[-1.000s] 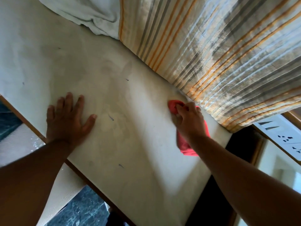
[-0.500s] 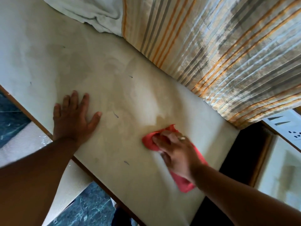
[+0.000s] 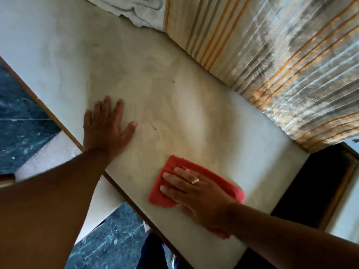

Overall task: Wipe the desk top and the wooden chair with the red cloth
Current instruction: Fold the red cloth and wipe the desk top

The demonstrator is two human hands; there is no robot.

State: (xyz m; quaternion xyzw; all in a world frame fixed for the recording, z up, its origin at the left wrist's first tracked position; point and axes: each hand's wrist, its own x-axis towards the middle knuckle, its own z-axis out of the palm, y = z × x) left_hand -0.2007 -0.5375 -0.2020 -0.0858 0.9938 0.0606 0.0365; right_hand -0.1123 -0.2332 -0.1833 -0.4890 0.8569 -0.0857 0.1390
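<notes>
Striped curtain (image 3: 272, 61) edging the desk (image 3: 174, 105), the right hand (image 3: 196, 193) presses flat-fingered on the cloth (image 3: 219, 177), left hand (image 3: 106, 129) splayed flat; long overlapping strokes should suit.

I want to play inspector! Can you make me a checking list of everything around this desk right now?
Surface: pale desk top, smudged, with small dark marks.
Job's things: red cloth lies flat near the desk's front edge; wooden chair not seen.
Clutter: white bundled fabric at the far edge.
Hands: right hand presses the cloth with straight fingers, ring on one; left hand rests flat on the desk.
Cables: nothing seen.
Surroundings: striped curtain hangs along the desk's far side; dark marbled floor below.
</notes>
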